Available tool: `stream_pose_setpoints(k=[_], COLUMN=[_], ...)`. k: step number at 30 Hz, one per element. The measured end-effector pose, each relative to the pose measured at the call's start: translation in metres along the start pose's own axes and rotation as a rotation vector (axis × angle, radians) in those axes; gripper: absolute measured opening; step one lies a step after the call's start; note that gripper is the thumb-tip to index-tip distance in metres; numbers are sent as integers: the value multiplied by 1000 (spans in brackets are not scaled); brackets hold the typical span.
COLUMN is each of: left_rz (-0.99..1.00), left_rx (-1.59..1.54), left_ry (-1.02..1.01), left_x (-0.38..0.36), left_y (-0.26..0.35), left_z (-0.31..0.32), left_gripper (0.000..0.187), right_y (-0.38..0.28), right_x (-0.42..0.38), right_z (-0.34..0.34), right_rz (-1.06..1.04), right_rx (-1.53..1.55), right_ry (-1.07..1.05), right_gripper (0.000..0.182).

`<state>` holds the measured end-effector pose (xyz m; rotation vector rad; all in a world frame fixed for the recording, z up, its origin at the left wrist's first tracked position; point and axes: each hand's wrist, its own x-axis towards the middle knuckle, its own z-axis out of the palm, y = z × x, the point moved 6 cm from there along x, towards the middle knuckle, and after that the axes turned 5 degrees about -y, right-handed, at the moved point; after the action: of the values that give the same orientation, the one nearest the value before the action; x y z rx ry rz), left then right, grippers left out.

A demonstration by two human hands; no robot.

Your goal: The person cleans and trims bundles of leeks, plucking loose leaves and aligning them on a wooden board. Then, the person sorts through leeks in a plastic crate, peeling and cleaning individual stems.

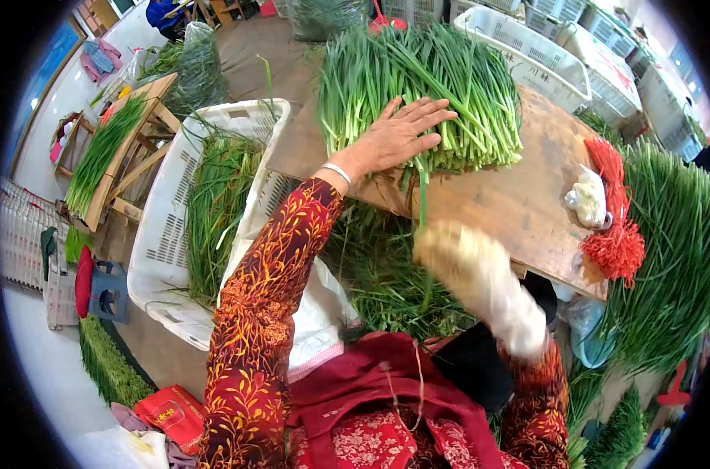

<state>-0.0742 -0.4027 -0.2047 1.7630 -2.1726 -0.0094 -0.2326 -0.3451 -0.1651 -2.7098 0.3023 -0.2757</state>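
A thick pile of garlic chives (pixel 425 94) lies on the wooden board (pixel 543 195) in front of me, with its pale stem ends toward me. My bare left hand (pixel 406 134) rests flat on the pile, fingers spread. Below the board's near edge is my right hand (pixel 468 262), in a cream glove and blurred by motion. A single chive leaf (pixel 423 191) hangs from the pile to its fingers and shows again beneath them, so the hand appears closed on it. The fingers themselves are smeared. Loose green leaves (pixel 394 289) lie below the board.
Red ties (pixel 614 227) and a white bundle (pixel 588 198) lie on the board's right. Long chives (pixel 660 250) stand beyond. At left is a white crate (pixel 163 227) of loose leaves, then a wooden stand (pixel 140 141) with chives. White crates (pixel 519 59) fill the back right.
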Motion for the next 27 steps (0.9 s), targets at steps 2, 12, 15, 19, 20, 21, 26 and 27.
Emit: stream_pose_setpoints(k=[2,12,15,19,20,21,26,27], left_rz=[12,48,46,68,73,68,61,58], left_rx=[-61,-125,-133,-37,-12,-8,-26,-29], left_ry=[-6,-3,11,36,40,35,30,43], left_x=[-2,-3,-5,-6,-6,-6,-6,-7], left_y=[2,-3,-3,-1,-1,0,-1,-1], left_z=[-1,0,1,4,5,4,7,5], left_gripper=[48,46,46,47,47,48,46,46], right_y=[16,60,63,94,91,92,-11,-25], right_x=[18,60,57,33,30,31,-22,-35], right_z=[15,62,63,61,59,61,74,91], right_rz=[-137,-212,-202,386,391,407,95,15], right_rx=[-244,-601,-647,1236,1252,1347,1370,1440], right_ry=[96,30,60,179,184,196,-299,-468], right_gripper=[32,27,17,19,23,20,14,15])
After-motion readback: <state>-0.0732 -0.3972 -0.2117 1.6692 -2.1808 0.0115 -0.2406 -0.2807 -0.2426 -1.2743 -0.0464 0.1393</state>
